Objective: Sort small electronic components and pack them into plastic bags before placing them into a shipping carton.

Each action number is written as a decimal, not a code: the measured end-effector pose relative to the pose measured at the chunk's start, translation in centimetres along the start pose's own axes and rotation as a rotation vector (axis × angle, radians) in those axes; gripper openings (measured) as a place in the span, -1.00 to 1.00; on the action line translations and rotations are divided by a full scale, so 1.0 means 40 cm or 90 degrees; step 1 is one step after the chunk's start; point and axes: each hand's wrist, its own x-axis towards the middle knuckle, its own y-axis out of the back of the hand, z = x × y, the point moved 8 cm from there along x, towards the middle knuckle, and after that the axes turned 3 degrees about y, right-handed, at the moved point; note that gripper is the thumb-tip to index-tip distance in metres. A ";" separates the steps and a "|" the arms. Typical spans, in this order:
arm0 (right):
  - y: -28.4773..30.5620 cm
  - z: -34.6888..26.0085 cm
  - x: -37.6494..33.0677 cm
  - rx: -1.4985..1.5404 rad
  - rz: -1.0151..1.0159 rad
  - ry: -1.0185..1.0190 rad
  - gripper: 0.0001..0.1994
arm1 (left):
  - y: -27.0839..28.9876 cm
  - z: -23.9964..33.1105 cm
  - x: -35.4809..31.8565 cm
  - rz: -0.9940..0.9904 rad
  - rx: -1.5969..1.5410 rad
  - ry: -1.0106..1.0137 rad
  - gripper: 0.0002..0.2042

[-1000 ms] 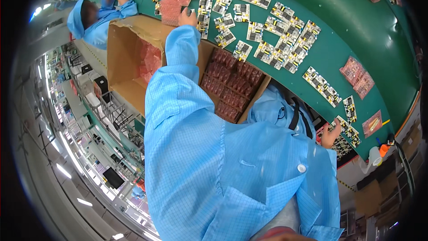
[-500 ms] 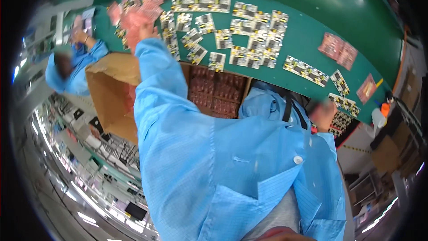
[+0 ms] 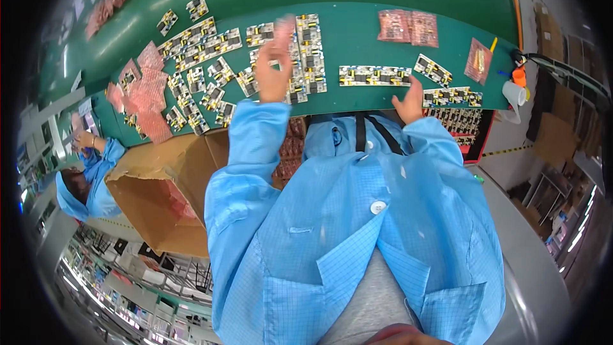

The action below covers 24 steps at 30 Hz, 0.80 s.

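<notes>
While the blue coat (image 3: 357,243) fills the near view, the left hand (image 3: 273,71) is raised over the green table (image 3: 357,32), fingers pinching a blurred pink bag (image 3: 283,30). Right hand (image 3: 410,101) rests at the table edge, fingers spread, beside circuit boards (image 3: 373,75). Left of the person sits an open carton (image 3: 172,185); beyond, more pink bags (image 3: 407,25).

Circuit boards (image 3: 300,57) crowd table (image 3: 357,32) — gaps narrow.

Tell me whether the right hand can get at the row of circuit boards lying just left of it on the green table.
Probably yes: the right hand rests at the table edge, and the row of circuit boards lies uncovered just beyond it, with nothing between them.
</notes>
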 end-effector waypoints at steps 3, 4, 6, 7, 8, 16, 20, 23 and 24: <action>0.011 -0.009 0.047 -0.051 0.006 0.051 -0.17 | -0.207 0.080 -0.059 -0.156 0.096 -0.144 -0.77; 0.006 -0.012 0.060 -0.081 -0.021 0.073 -0.14 | -0.270 0.087 -0.071 -0.226 0.120 -0.150 -0.76; 0.006 -0.004 0.078 -0.104 -0.030 0.088 -0.13 | -0.381 0.073 -0.085 -0.268 0.160 -0.194 -0.74; -0.004 0.006 0.083 -0.121 -0.068 0.094 -0.15 | -0.429 0.068 -0.105 -0.311 0.201 -0.234 -0.71; -0.016 0.016 0.086 -0.136 -0.106 0.100 -0.16 | -0.450 0.056 -0.124 -0.314 0.200 -0.238 -0.71; -0.009 0.057 0.099 -0.116 -0.080 0.086 -0.40 | -0.523 0.118 -0.254 -0.467 0.293 -0.233 -0.22; -0.018 0.065 0.094 -0.081 -0.220 0.098 -0.41 | -0.539 0.078 -0.297 -0.481 0.440 -0.320 -0.16; -0.027 0.101 0.089 0.014 -0.245 0.126 -0.42 | -0.556 0.070 -0.279 -0.435 0.506 -0.341 -0.23; -0.027 0.093 0.093 0.086 -0.259 0.144 -0.42 | -0.561 0.056 -0.277 -0.486 0.519 -0.320 -0.28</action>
